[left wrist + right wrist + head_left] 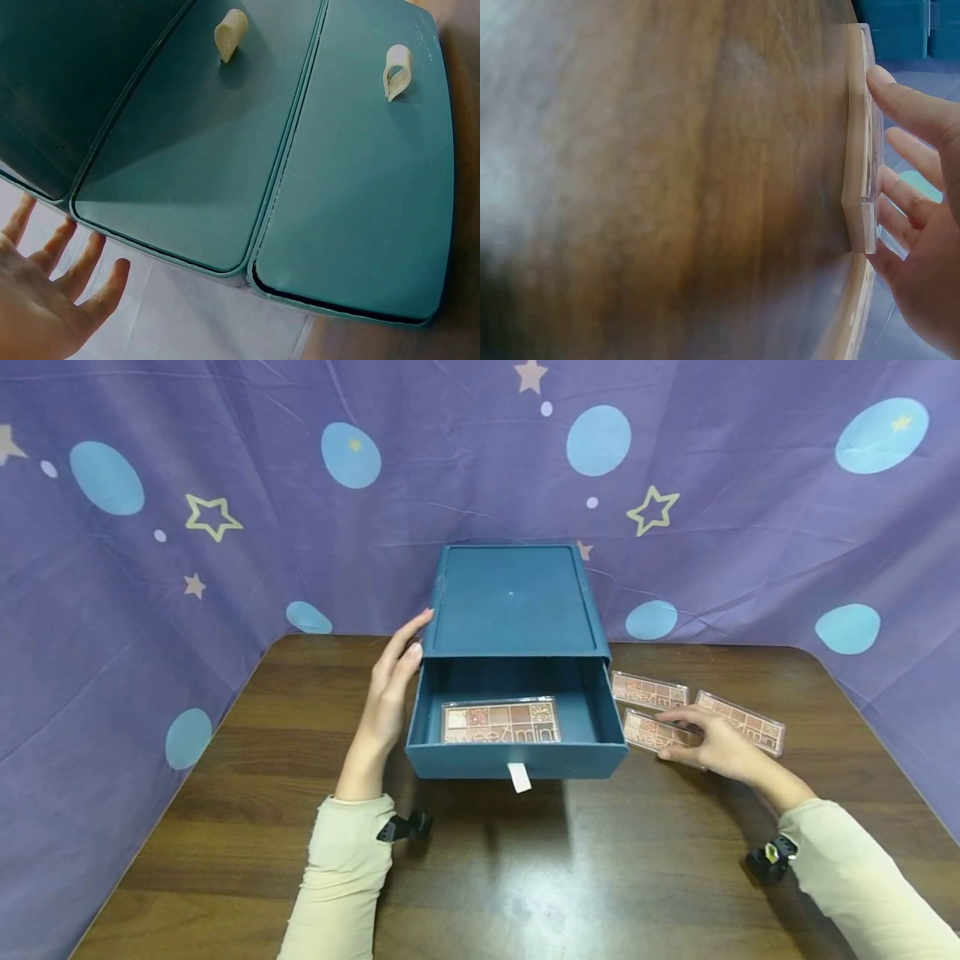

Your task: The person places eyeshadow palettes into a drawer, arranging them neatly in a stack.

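Note:
A teal drawer unit (pixel 510 597) stands at the back of the table with its top drawer (pixel 517 762) pulled out. Inside that drawer lies an eyeshadow palette (pixel 500 721) with a clear lid. My left hand (pixel 386 693) rests its fingertips on the unit's left side; the left wrist view shows the fingers (pixel 101 292) extended along the edge. To the right of the unit, my right hand (pixel 712 743) grips an eyeshadow palette (pixel 645 731) lying on the table, thumb and fingers at its opposite long edges. In the right wrist view this palette (pixel 859 142) appears edge-on.
Two more palettes lie close by, one palette (pixel 650 690) behind the gripped one and another palette (pixel 750 724) to its right. Two shut drawers with cream pull tabs (pixel 397 71) show below the open one. A purple patterned cloth (pixel 480 468) hangs behind the wooden table (pixel 600 877).

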The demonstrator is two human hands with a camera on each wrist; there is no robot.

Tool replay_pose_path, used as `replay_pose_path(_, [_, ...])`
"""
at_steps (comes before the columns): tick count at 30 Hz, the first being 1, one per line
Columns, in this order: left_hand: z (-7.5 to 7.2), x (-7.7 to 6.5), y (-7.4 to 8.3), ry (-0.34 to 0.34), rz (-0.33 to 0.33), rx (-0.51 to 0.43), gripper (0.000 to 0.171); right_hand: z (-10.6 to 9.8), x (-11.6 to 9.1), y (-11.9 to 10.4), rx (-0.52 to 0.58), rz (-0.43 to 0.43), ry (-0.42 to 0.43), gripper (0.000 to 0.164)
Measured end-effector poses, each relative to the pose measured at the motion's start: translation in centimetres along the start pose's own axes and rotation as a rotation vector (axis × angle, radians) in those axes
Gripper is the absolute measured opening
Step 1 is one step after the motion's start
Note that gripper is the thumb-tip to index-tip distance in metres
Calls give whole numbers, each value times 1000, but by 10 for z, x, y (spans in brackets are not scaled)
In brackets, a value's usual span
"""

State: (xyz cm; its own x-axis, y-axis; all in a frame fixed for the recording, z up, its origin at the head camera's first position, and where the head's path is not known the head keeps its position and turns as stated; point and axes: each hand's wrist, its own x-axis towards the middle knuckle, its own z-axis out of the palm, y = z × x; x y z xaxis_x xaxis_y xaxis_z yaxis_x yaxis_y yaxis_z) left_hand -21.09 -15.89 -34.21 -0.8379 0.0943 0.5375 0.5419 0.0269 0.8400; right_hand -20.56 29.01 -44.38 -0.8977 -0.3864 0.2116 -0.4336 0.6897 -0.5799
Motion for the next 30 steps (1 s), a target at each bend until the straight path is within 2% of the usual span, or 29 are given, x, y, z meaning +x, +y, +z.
replay_pose_path(4, [0,0,0,-2,2,1,48,1,0,-3,-37,-16,-19,62])
replay_pose_path(7, [0,0,1,-3,8,1,48,2,0,-3,-49,-31,-12,62])
replay_pose_path(16, [0,0,-1,-5,12,-6,48,0,0,-7,-18,17,-12,57])
replay_pose_path(23, [0,0,0,-6,15,-16,48,-6,-6,-14,-25,-9,36,49])
replay_pose_path(30, [0,0,0,-5,22,-12,48,-15,-13,-20,21,18,66,46])
